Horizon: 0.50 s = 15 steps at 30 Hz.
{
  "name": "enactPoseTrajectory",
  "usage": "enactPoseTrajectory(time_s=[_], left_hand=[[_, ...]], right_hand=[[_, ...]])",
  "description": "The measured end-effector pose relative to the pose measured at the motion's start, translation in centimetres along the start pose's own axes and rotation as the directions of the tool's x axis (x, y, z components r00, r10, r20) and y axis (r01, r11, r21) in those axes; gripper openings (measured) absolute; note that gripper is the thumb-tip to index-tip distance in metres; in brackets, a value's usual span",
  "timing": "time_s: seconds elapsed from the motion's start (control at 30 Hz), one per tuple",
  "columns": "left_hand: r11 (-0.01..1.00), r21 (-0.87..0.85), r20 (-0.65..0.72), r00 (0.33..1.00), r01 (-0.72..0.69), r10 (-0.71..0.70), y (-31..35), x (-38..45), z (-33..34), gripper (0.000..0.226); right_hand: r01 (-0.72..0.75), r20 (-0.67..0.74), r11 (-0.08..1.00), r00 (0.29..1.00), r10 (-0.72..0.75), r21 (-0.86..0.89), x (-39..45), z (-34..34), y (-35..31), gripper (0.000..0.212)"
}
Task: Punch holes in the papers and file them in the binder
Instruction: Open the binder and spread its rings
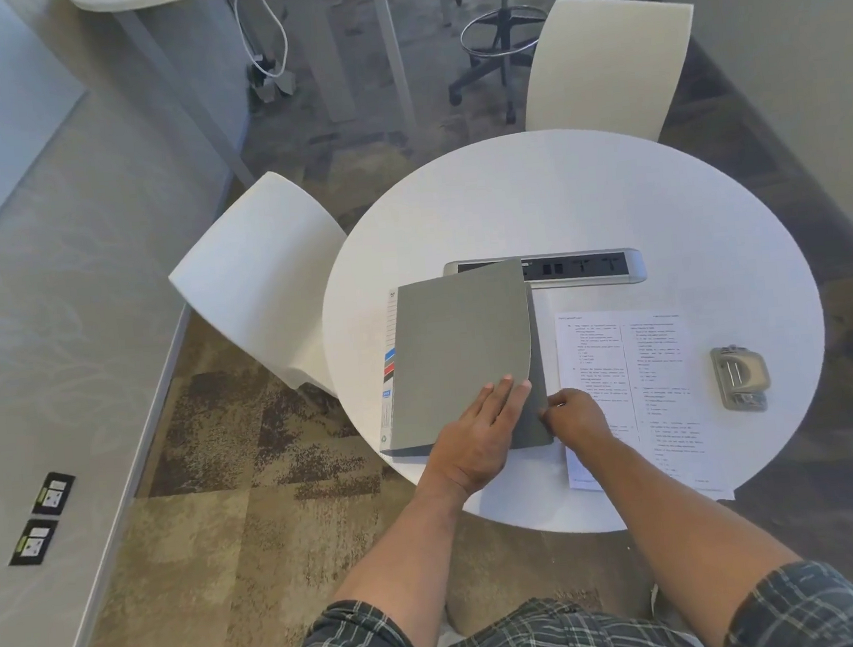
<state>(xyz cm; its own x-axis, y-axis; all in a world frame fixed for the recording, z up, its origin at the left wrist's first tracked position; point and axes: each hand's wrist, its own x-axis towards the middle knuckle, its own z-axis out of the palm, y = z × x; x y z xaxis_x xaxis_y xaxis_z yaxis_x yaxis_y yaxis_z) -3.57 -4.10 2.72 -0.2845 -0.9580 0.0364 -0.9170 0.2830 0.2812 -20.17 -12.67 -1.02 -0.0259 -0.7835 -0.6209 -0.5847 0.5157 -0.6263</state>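
Observation:
A grey binder (458, 351) lies on the left part of the round white table (583, 191), its front cover bowed upward at the right edge. My left hand (481, 437) rests flat on the cover's lower right corner, fingers straight. My right hand (574, 416) pinches the binder's lower right edge just beside it. Printed papers (635, 372) lie to the right of the binder, partly under my right forearm. A metal hole punch (741, 378) sits further right, untouched.
A power socket strip (579, 268) is set into the table behind the binder. Two white chairs stand at the table, one at the left (261, 281) and one at the back (608, 65). An office stool (502, 33) stands beyond.

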Motion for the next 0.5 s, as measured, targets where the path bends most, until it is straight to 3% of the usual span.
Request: enactPoseTrajectory(time_s=[0.07,0.13,0.23,0.33,0.5], left_hand=[[0.999,0.004,-0.049,0.998,-0.038,0.039,0.6,0.4,-0.6,0.075],[0.998,0.006,-0.088,0.994,-0.066,0.066,1.1,0.8,-1.3,0.084],[0.999,-0.009,-0.166,0.985,-0.041,0.039,1.4,1.2,-2.1,0.077],[1.000,-0.025,-0.226,0.974,0.012,-0.017,1.2,1.0,-2.5,0.068],[0.980,-0.092,-0.325,0.925,0.175,-0.196,-0.3,0.4,-3.2,0.083]], right_hand=[[-0.017,-0.031,0.999,0.999,0.015,-0.037,-0.1,-0.5,0.0,0.006],[-0.024,-0.058,0.995,0.998,0.019,-0.099,-0.1,-1.1,0.1,0.016],[-0.035,-0.090,0.990,0.996,0.023,-0.134,-0.1,-1.9,0.5,0.013],[-0.045,-0.094,0.987,0.995,0.030,-0.157,-0.1,-2.1,1.0,0.012],[-0.046,-0.085,0.981,0.996,0.030,-0.189,-0.3,-2.0,0.9,0.018]])
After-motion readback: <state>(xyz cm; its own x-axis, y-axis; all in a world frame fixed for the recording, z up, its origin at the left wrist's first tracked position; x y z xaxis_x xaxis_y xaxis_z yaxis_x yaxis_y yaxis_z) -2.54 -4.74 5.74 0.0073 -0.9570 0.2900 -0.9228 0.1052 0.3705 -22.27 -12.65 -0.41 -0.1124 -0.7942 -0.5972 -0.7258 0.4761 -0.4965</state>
